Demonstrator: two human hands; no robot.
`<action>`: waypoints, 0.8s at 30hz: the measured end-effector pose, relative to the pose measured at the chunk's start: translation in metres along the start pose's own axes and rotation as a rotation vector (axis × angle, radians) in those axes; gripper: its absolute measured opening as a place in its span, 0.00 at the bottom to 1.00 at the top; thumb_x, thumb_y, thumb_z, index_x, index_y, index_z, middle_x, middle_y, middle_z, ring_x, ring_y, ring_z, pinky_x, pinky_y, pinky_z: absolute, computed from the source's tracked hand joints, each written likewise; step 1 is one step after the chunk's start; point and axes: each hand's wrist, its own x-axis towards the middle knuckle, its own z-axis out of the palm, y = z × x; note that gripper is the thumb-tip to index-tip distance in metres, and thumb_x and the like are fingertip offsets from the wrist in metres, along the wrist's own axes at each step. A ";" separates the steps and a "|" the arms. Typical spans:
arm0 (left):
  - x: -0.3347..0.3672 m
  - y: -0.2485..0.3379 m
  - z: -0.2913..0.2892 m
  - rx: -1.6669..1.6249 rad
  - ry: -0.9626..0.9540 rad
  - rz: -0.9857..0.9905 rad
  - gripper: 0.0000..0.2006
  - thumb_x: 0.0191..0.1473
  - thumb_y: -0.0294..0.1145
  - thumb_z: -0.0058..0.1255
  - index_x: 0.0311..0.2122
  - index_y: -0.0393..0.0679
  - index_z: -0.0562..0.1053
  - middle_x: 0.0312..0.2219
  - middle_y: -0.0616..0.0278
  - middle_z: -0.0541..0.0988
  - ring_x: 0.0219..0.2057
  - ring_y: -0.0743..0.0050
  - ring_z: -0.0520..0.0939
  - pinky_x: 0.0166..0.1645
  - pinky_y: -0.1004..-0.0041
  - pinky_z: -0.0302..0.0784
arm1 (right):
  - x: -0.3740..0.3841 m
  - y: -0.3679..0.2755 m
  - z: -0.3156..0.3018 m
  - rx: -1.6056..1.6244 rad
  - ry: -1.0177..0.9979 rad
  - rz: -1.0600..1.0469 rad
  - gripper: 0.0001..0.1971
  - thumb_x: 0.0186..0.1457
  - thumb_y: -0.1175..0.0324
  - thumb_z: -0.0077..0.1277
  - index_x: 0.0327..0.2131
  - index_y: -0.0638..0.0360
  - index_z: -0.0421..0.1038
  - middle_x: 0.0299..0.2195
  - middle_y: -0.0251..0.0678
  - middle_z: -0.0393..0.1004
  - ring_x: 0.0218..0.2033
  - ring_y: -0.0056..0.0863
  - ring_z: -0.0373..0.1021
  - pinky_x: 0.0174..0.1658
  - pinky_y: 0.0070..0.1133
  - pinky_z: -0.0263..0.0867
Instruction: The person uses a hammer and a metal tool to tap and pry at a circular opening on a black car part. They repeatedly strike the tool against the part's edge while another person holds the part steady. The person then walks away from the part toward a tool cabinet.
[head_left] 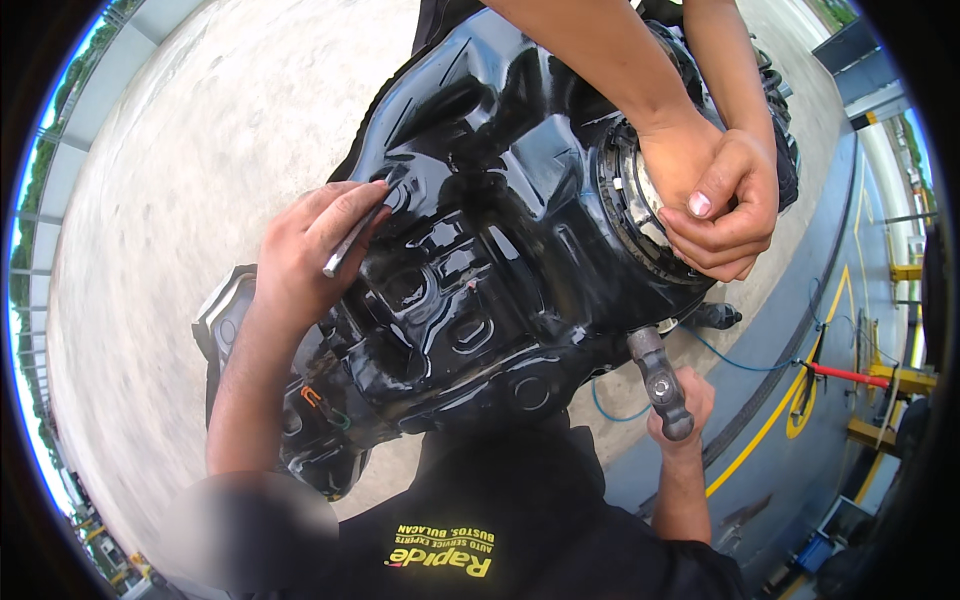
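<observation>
A large black plastic tank, glossy and moulded with ridges, lies in front of me; it looks like a vehicle fuel tank. Over its left part, my left hand is closed around a short metal rod, like a punch or chisel. My right hand grips a ball-peen hammer low beside the tank's near right edge. Its handle is mostly hidden. Another person's hands reach from the far side onto the tank's round opening, which has a ring around it. Those fingers partly cover the opening.
Pale concrete extends to the left. At right is a grey-blue painted floor with a yellow line. A blue hose runs across it towards a red bar-like piece. An orange clip shows on the tank's near left part.
</observation>
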 end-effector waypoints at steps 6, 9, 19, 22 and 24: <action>0.000 0.003 0.014 -0.025 -0.030 0.105 0.21 0.45 0.15 0.64 0.46 0.40 0.77 0.39 0.52 0.84 0.35 0.57 0.86 0.37 0.67 0.83 | 0.007 0.009 0.010 0.009 -0.001 -0.035 0.18 0.46 0.74 0.61 0.40 0.60 0.67 0.22 0.39 0.70 0.19 0.38 0.68 0.22 0.29 0.60; 0.014 0.016 0.028 -0.045 0.046 0.184 0.20 0.45 0.16 0.64 0.46 0.39 0.76 0.40 0.50 0.84 0.37 0.56 0.87 0.38 0.67 0.84 | 0.010 0.010 0.010 0.017 0.003 -0.024 0.16 0.45 0.71 0.64 0.39 0.57 0.71 0.21 0.35 0.70 0.18 0.36 0.68 0.22 0.28 0.60; 0.078 0.062 0.092 -0.197 0.095 0.455 0.22 0.45 0.20 0.60 0.48 0.36 0.73 0.45 0.42 0.80 0.38 0.53 0.86 0.37 0.65 0.85 | 0.055 0.002 0.002 0.037 0.030 -0.114 0.16 0.46 0.67 0.64 0.38 0.58 0.71 0.20 0.36 0.69 0.18 0.35 0.66 0.22 0.29 0.58; 0.086 0.062 0.098 -0.172 0.089 0.470 0.21 0.45 0.21 0.60 0.48 0.36 0.73 0.45 0.42 0.80 0.38 0.53 0.86 0.37 0.66 0.85 | 0.072 -0.004 -0.004 0.023 0.037 -0.130 0.16 0.45 0.67 0.64 0.37 0.60 0.71 0.21 0.38 0.70 0.19 0.36 0.67 0.23 0.29 0.59; 0.087 0.060 0.102 -0.159 0.093 0.474 0.20 0.46 0.21 0.60 0.47 0.36 0.73 0.45 0.42 0.80 0.37 0.54 0.86 0.37 0.67 0.85 | 0.080 -0.006 -0.003 0.003 0.043 -0.153 0.17 0.45 0.68 0.64 0.38 0.60 0.71 0.21 0.38 0.70 0.19 0.35 0.67 0.23 0.29 0.60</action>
